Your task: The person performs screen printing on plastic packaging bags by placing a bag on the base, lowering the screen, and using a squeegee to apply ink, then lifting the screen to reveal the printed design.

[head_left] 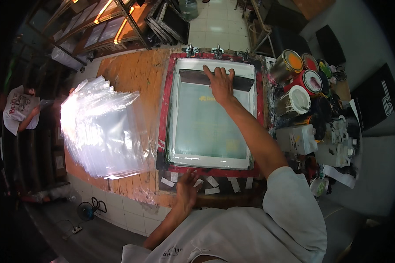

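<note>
The right hand [222, 83] is clamped over the dark squeegee [191, 76], a long bar lying crosswise at the far end of the screen's pale green mesh [197, 131]. The left hand [187, 190] is at the near edge of the red frame [163, 127] — whether it grips the frame or only touches it, I cannot tell. Small white strips [212, 181] lie around that hand on the near side. Metal clamps [217, 51] sit along the frame's far edge. To the left, clear plastic sheets [114, 144] lie fanned in a glossy stack on the wooden table [129, 70]. To the right stand open paint cans [289, 65], with whitish plastic jugs [296, 139] nearer — and at the far left is another person [19, 107] in a light shirt. Dark frames [173, 22] lean together beyond the table.
</note>
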Motion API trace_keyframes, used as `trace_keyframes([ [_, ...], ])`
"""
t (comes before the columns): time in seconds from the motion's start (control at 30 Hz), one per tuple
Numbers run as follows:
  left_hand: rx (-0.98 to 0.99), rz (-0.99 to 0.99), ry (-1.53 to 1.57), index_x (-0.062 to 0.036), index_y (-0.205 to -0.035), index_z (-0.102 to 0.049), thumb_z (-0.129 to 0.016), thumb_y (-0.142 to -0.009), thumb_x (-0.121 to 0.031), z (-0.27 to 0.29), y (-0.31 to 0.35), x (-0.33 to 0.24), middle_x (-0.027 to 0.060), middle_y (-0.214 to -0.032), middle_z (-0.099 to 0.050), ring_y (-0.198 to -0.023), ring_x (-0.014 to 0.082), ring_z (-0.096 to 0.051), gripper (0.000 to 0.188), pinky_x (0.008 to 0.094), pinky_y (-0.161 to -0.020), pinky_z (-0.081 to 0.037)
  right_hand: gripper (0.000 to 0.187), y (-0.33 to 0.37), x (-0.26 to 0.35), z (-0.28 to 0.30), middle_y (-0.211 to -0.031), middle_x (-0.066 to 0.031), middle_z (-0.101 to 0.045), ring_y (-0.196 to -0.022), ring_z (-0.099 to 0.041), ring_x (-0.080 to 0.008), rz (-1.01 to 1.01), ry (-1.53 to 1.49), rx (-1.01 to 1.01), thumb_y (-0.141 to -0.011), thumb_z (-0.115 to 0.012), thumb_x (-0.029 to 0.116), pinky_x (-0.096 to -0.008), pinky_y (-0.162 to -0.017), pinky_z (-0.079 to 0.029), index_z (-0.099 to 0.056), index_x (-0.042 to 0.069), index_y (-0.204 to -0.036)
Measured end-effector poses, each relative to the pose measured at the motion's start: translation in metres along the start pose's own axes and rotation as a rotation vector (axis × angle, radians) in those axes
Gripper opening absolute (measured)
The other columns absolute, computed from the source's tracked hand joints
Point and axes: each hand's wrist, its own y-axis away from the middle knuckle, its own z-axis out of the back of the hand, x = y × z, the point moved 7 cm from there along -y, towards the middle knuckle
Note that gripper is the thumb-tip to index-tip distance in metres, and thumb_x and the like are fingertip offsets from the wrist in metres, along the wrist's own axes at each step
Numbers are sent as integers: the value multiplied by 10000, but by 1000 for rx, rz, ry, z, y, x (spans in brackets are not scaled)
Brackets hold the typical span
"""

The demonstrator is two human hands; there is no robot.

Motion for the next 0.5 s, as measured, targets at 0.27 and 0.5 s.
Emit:
trace_keyframes([
  [0.27, 39, 28, 42, -168, -1100, -608, -729, -918, -374, 8, -1, 4, 5, -1098, -604, -1103, 198, -553, 301, 463, -979, -384, 747, 58, 33, 39, -1071, -135, -626, -1068, -586, -323, 29, -270, 378, -816, -780, 100, -527, -913, -382, -481, 185, -1495],
  [0.5, 196, -46, 27, -142, -1050, -651, -744, -925, -343, -13, 27, -28, 17, -1017, -654, -1039, 222, -630, 254, 491, -964, -451, 698, 178, 124, 160, -958, -89, -518, -927, -511, -283, 16, -169, 246, -830, -637, 56, -489, -836, -359, -480, 156, -1502],
])
